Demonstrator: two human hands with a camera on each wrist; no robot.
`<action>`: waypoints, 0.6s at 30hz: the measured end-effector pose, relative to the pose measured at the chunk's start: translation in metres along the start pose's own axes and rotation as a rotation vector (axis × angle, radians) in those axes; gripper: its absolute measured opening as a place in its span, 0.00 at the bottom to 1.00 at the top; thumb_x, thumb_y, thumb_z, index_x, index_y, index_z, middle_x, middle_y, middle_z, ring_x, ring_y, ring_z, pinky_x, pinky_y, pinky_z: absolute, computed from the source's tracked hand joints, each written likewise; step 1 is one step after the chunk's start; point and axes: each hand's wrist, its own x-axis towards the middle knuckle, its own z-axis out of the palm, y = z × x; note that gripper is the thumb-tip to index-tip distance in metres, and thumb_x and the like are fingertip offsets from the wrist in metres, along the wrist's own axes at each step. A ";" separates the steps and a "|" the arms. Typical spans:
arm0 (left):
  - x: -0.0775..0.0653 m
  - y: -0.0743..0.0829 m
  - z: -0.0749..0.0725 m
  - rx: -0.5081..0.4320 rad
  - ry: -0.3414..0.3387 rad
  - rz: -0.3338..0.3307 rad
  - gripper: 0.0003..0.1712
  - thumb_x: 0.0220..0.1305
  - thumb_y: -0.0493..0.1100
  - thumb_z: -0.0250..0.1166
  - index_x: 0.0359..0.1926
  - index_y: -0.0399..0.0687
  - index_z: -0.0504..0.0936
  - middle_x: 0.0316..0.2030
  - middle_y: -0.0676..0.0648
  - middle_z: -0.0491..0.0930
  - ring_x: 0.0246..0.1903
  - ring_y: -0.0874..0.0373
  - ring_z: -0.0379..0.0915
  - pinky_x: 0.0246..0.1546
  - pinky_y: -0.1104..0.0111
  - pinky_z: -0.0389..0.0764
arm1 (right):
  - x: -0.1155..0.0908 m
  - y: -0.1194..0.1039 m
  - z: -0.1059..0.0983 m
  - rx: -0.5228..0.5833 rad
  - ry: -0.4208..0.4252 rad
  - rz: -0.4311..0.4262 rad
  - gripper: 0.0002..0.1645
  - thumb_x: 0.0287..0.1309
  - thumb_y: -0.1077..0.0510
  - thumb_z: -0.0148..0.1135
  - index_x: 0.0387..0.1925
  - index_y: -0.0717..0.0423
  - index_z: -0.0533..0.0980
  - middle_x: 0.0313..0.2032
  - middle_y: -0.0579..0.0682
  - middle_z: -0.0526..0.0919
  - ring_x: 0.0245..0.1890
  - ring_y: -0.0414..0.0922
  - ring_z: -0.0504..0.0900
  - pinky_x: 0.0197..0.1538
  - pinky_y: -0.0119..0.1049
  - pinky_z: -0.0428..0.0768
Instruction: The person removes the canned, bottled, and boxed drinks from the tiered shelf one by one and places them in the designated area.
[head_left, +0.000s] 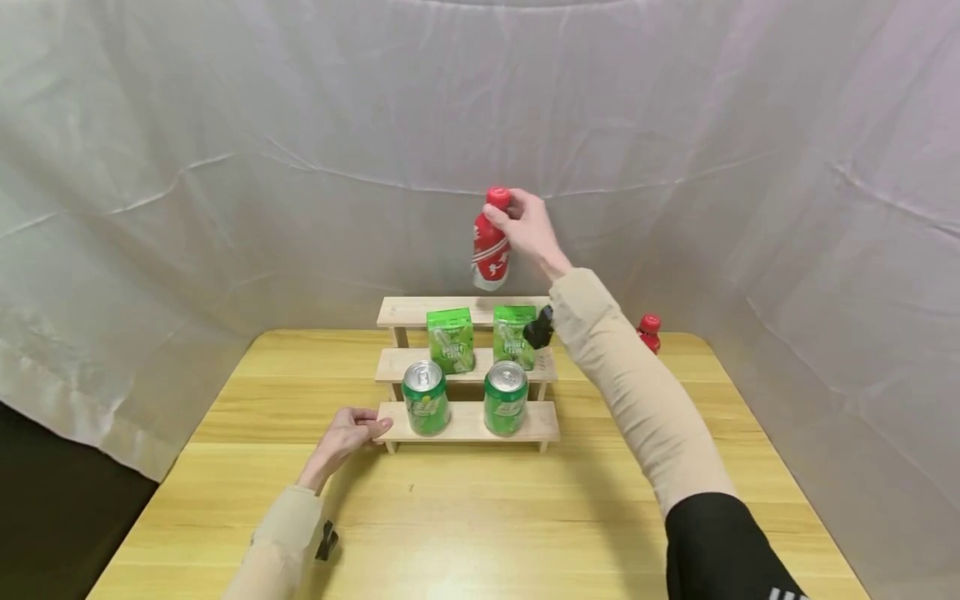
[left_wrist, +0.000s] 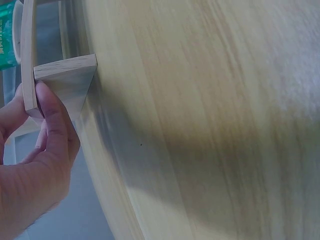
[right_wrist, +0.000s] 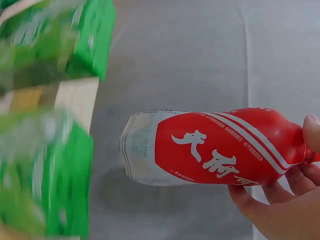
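Observation:
High above the top step of a small wooden three-step shelf [head_left: 465, 427], my right hand [head_left: 530, 227] grips a red bottle [head_left: 491, 250] by its neck, just under the red cap. The bottle [right_wrist: 215, 147] shows white lettering and a pale base in the right wrist view. My left hand [head_left: 347, 437] pinches the left end of the lowest shelf board [left_wrist: 29, 60] between thumb and fingers. Two green cans, a left one [head_left: 425, 400] and a right one [head_left: 506, 400], stand on that board. Two green boxes, left [head_left: 451, 342] and right [head_left: 513, 337], stand on the middle step.
A second red bottle [head_left: 649, 333] stands at the back right of the wooden table [head_left: 450, 517], partly hidden behind my right forearm. Grey cloth [head_left: 337, 167] hangs around the back and sides of the table.

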 end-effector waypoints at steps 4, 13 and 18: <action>0.000 0.000 0.001 0.003 -0.003 -0.001 0.24 0.68 0.38 0.64 0.55 0.20 0.73 0.36 0.45 0.82 0.32 0.61 0.77 0.40 0.66 0.84 | -0.001 0.004 -0.031 -0.019 0.043 0.013 0.24 0.68 0.60 0.61 0.62 0.66 0.73 0.58 0.66 0.80 0.48 0.43 0.81 0.58 0.37 0.79; -0.002 0.000 0.000 0.025 0.006 0.008 0.26 0.68 0.40 0.65 0.56 0.20 0.72 0.38 0.43 0.82 0.32 0.60 0.77 0.40 0.65 0.83 | -0.014 0.025 -0.090 -0.087 0.152 0.053 0.25 0.68 0.59 0.62 0.62 0.66 0.72 0.51 0.55 0.81 0.44 0.37 0.78 0.54 0.33 0.77; -0.004 0.001 -0.001 0.030 0.012 0.009 0.25 0.68 0.40 0.65 0.55 0.20 0.73 0.37 0.42 0.83 0.32 0.60 0.77 0.39 0.64 0.83 | -0.024 0.042 -0.106 -0.166 0.165 0.117 0.27 0.69 0.57 0.61 0.64 0.67 0.70 0.57 0.62 0.78 0.48 0.40 0.77 0.60 0.38 0.77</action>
